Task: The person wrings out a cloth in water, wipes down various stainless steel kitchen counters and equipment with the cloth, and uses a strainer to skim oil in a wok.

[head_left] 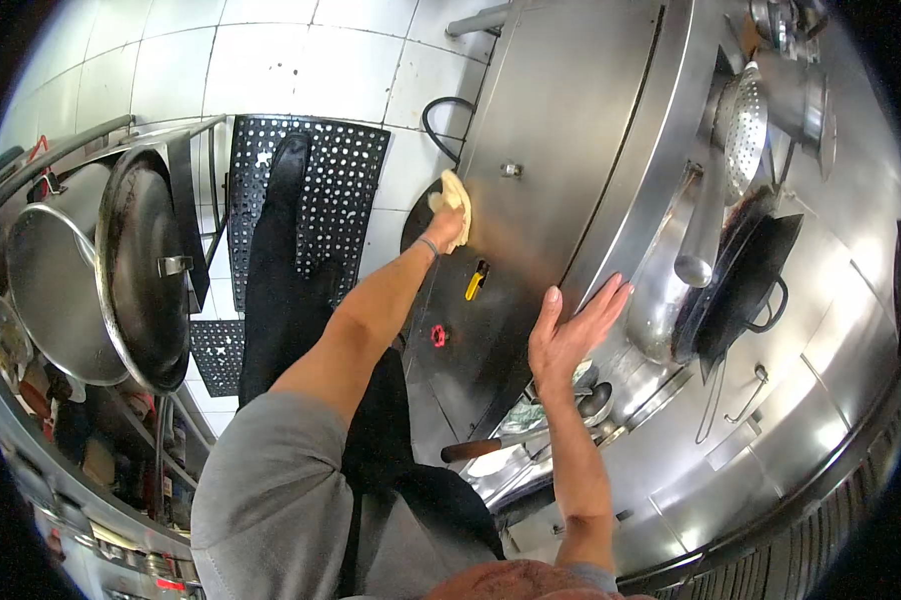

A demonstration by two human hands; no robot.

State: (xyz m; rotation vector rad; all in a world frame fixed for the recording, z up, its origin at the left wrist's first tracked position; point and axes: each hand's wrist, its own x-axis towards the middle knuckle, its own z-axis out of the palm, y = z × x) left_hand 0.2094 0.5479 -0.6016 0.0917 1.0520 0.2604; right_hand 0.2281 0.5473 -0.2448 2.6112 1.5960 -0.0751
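Observation:
My left hand (449, 225) is wrapped round a pale yellow cloth (458, 195), at the lower part of the stainless steel front panel (561, 110) of the cooking station. The hand is slightly blurred. Below it on the panel are a yellow-handled valve (476, 284) and a red knob (439, 335). My right hand (579, 335) rests at the steel counter rim (626, 230), its fingers stretched out and thumb apart, holding nothing. Beside that wrist, a ladle (596, 402) lies near a crumpled cloth (526, 415).
A wok (736, 295), a perforated strainer (746, 135) and steel pots sit at right. To the left, a large pot (56, 270) and round lid (143, 270) stand on a rack. A black perforated mat (346, 190) covers part of the tiled floor.

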